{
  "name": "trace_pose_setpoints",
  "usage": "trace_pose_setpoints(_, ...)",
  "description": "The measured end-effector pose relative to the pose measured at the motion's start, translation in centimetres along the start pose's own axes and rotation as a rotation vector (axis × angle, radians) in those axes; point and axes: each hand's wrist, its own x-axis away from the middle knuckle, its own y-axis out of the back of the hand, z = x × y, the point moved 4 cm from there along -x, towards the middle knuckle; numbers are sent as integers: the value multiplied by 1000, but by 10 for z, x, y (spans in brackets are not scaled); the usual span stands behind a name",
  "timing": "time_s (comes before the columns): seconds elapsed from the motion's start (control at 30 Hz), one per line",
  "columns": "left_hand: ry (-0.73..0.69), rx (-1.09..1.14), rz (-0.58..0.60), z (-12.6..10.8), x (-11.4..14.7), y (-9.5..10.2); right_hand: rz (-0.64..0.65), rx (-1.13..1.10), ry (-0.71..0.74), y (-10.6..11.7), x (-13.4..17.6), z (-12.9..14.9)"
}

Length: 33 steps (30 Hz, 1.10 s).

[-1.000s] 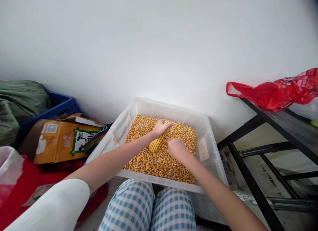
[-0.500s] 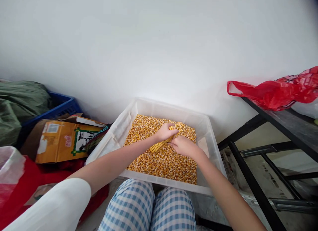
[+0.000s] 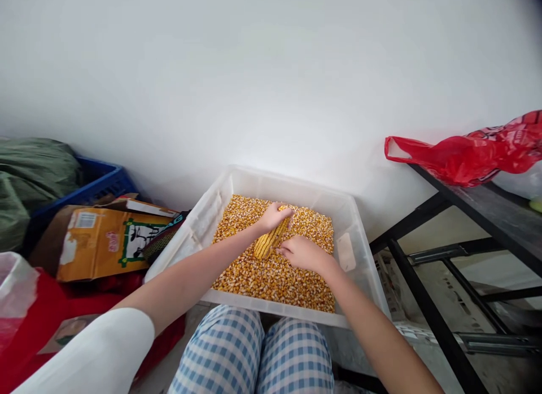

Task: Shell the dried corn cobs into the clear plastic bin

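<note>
An ear of corn (image 3: pixel 270 240) with yellow kernels lies slanted over loose kernels. My left hand (image 3: pixel 273 216) is wrapped round its upper end. Close to the ear's lower right side, my right hand (image 3: pixel 298 252) has its fingers pinched together; something thin seems to show at the fingertips, too small to name. Whether those fingertips touch the ear I cannot tell. Beneath both hands, loose corn kernels (image 3: pixel 279 289) cover the bottom of a translucent plastic bin (image 3: pixel 292 185).
A white wall (image 3: pixel 271 83) rises behind the bin. To the left are a blue crate (image 3: pixel 101 182), an orange cardboard box (image 3: pixel 101 241) and red bags (image 3: pixel 51 303). A black metal frame (image 3: pixel 427 298) stands at right, with a red plastic bag (image 3: pixel 461 157) on top.
My left hand and the ear's upper end have shifted left, and the ear is steeper. My right hand has moved slightly left and down, along the ear towards its lower end.
</note>
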Motion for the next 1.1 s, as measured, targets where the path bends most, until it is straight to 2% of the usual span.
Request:
trace_pose_setpoints(0.13,-5,65,2,1,-3,5,-75,9,-64,7,-4,-8)
trace_pose_setpoints(0.3,-3,41,-3,1,-4,7,-147,32,-132,14,1,-22)
trace_pose_setpoints(0.53,19,47,-17,0,-4,7,-185,114,-124,9,-4,-13)
trace_pose_setpoints(0.7,19,56,-44,-6,-2,13,24,191,-62,-22,-11,-2)
trace_pose_setpoints(0.77,26,60,-62,-7,-2,16,36,181,-65,-26,-14,-2)
trace_pose_setpoints(0.87,49,77,-64,-5,-3,17,-29,116,-96,-21,-18,-7)
trace_pose_setpoints(1.0,59,109,10,2,-6,12,-97,39,-95,-7,-19,-16)
trace_pose_setpoints(1.1,59,100,23,3,-7,12,-164,-11,-109,4,-13,-26)
